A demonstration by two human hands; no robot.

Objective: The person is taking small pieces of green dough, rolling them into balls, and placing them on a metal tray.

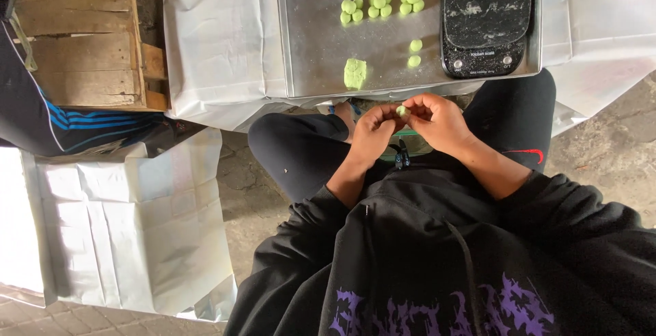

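My left hand (372,131) and my right hand (437,121) meet over my lap, just in front of the table edge. Their fingertips pinch one small green dough ball (401,110) between them. On the metal tray (307,49) above lie several finished green balls in clusters (379,5), two single balls (415,52) and a larger green dough lump (354,73).
A black digital scale (485,18) dusted with flour sits on the tray's right side. The table wears a white cover (219,49). A white-covered surface (123,227) stands at my left. Another person's dark sleeve with blue stripes (75,121) lies beside a wooden crate (82,42).
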